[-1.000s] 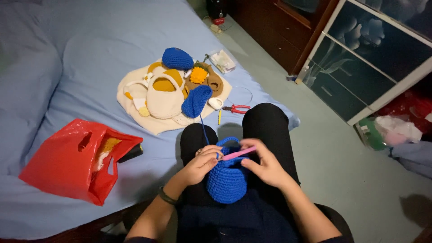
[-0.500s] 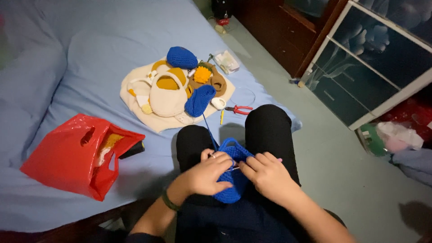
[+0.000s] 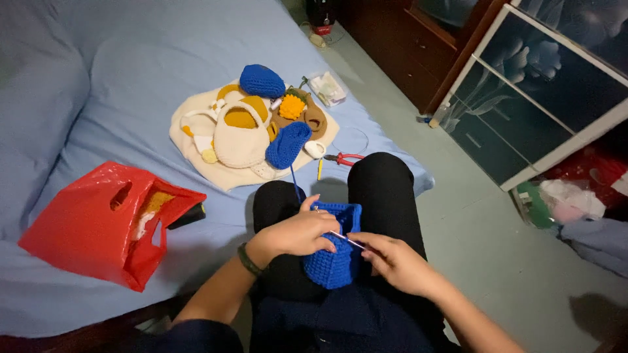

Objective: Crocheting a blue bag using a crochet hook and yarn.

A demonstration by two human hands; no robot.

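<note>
Head view: the left hand (image 3: pixel 297 234) is clenched over the top of the blue crochet piece (image 3: pixel 335 258) on the lap, hiding its upper left edge. Just right of that grip, the right hand (image 3: pixel 398 263) pinches a thin crochet hook (image 3: pixel 345 240); its tip is too small to make out. Blue yarn (image 3: pixel 296 183) runs up from the left hand's grip to the crochet pile (image 3: pixel 261 134).

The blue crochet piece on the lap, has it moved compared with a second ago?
Yes. The blue crochet piece now lies flatter and lower between the thighs, judged against the black trousers; both hands hold it.
</note>
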